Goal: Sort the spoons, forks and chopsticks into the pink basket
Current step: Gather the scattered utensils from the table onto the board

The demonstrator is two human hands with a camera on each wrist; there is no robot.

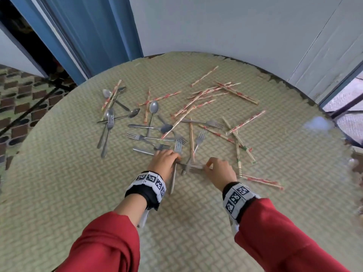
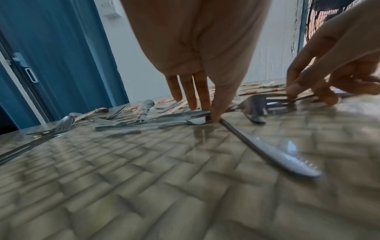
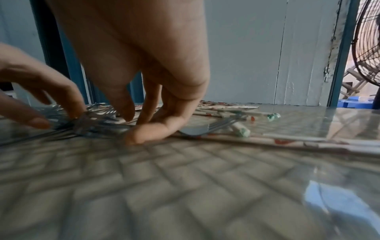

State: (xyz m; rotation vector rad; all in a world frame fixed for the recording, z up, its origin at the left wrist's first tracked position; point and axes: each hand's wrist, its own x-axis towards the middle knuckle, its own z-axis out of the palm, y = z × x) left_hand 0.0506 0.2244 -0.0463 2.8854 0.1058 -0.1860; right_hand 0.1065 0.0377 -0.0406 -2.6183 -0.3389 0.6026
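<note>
Metal forks, spoons [image 1: 153, 107] and paper-wrapped chopsticks [image 1: 222, 91] lie scattered over the round table [image 1: 78, 193]. My left hand [image 1: 165, 159] [image 2: 211, 113] reaches down near the front of the pile and pinches the neck of a fork [image 1: 173, 181] [image 2: 267, 151], whose handle points back toward me. Just to its right, my right hand [image 1: 210, 167] [image 3: 135, 128] pinches the tines of a second fork [image 1: 193, 168] [image 2: 265, 105] lying flat on the table. The two hands are a short gap apart. No pink basket shows in any view.
A woven-pattern cover under clear plastic lies over the table. A blue door [image 1: 94, 36] and a grey wall stand behind it. At the right, beyond the table edge, are a fan [image 3: 368, 40] and a blue crate [image 3: 353, 102]. More chopsticks [image 1: 261, 180] lie right of my right hand.
</note>
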